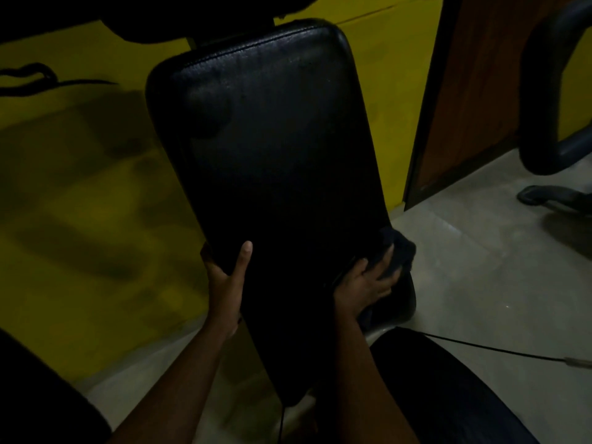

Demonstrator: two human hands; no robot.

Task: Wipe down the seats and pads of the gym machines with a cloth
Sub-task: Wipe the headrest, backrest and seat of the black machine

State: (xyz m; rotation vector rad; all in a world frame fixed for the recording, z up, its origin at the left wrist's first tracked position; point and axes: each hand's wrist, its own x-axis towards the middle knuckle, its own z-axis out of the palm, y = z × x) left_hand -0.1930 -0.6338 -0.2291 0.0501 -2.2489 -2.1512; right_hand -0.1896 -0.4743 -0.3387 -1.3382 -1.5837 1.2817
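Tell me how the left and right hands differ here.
The left hand grips the pad by its left edge; the right hand presses a dark cloth at its right edge. The left hand is bare, thumb on top; the right hand's fingers spread over the cloth. Both sit low on the pad.

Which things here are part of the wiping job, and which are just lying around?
In the job: long black pad, dark cloth, left hand gripping the pad's edge, right hand on the cloth.
Lying about: thin cable, curved machine frame, wooden panel.
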